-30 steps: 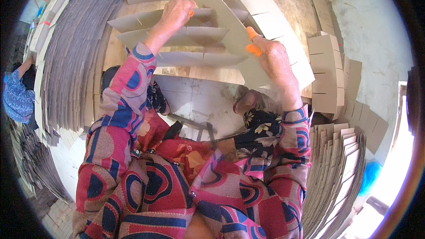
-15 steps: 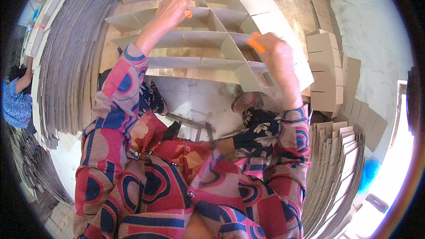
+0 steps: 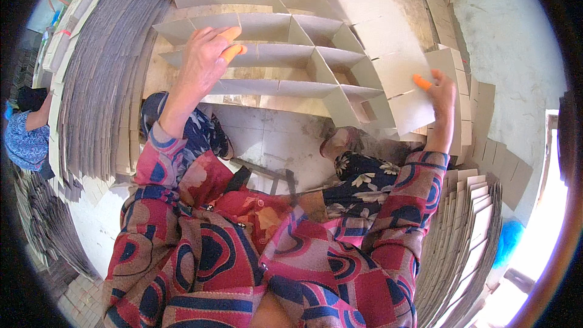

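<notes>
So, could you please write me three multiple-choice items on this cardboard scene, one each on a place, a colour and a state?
1. Where is the right hand?
A. on the right end of the cardboard divider grid
B. on the lap
C. on the left stack
2. What colour are the fingertip covers?
A. blue
B. orange
C. white
3. How is the left hand?
A. hanging free
B. holding scissors
C. resting on the grid's strips

Answers: 1 A, its fingers press the end panel; 2 B, orange tips show on both hands; 3 C, palm lies across the strips.
</notes>
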Motion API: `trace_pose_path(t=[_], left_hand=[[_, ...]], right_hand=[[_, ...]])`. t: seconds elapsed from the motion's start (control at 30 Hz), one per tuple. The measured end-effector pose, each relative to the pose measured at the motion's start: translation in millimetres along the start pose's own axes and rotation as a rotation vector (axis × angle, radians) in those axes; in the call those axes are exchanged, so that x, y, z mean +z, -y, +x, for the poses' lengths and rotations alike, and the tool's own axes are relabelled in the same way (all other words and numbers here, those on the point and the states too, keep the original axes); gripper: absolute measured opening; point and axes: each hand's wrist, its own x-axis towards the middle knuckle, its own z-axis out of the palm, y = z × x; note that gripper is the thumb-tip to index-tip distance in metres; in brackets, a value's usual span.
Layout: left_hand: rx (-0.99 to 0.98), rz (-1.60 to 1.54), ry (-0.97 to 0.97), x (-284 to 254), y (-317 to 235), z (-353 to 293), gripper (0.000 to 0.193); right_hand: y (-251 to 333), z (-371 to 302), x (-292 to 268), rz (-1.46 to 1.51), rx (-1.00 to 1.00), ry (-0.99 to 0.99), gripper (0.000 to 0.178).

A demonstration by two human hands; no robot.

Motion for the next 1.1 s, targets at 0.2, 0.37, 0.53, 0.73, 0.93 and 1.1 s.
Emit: trace_pose_path(t=[0.2,0.37,0.53,0.73,0.93,1.1], left_hand=[[-0.029,-0.038,-0.021,0,-3,-33,0.031],[-0.08,-0.053,0.056,6,-13,-47,0.036],[-0.023,-0.08,0.158,18,-11,-55,0.033],[0.049,-0.165,0.163,41,-2,-60,0.022],[0.038,-0.194,0.161,42,-3,-56,0.014],[0.009,-0.192,0.171,38,-5,-56,0.014]], right_hand=[[60,-26,-13,0.45,-0.163,-0.309,0.038],[133,-66,26,0.442,-0.472,-0.085,0.05],[186,-94,47,0.188,-0.424,0.104,0.053],[195,-88,78,0.316,-0.601,0.147,0.05],[206,-84,93,0.234,-0.744,0.147,0.045],[207,-77,95,0.184,-0.678,0.243,0.044]])
